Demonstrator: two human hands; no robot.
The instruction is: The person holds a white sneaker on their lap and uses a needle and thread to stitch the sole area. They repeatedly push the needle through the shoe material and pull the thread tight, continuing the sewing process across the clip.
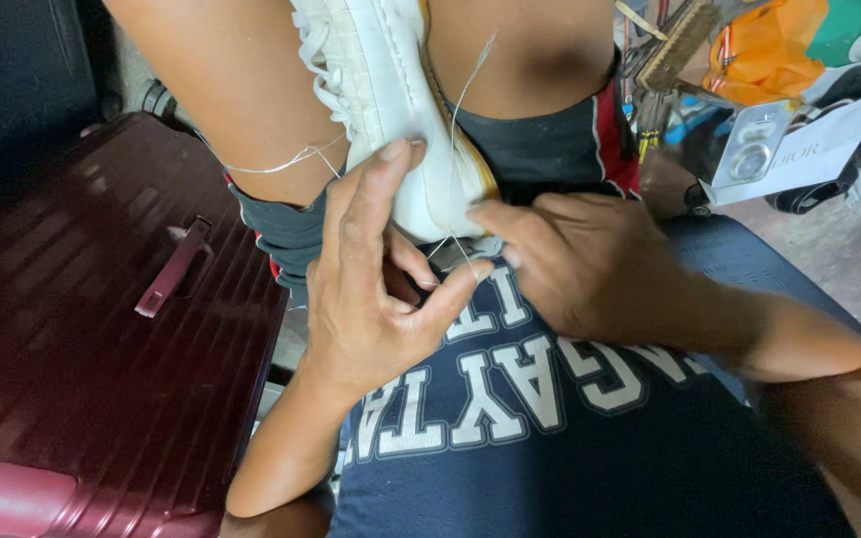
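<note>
A white shoe [376,90] is wedged upright between my bare knees, sole edge toward me. My left hand [376,289] presses its fingertips against the shoe's lower side, thumb bent toward the right hand. My right hand [590,264] pinches at the shoe's lower edge beside a yellowish sole strip [483,179]. A thin pale thread [465,100] runs up from between the two hands, and another loop of thread [271,167] lies across my left knee. Whether a needle is held is hidden by the fingers.
A dark red hard-shell suitcase [82,339] with a handle lies at the left. At the upper right stand an orange bag [764,50], a white box [799,144] and tools on the floor. My dark blue shirt [570,448] fills the foreground.
</note>
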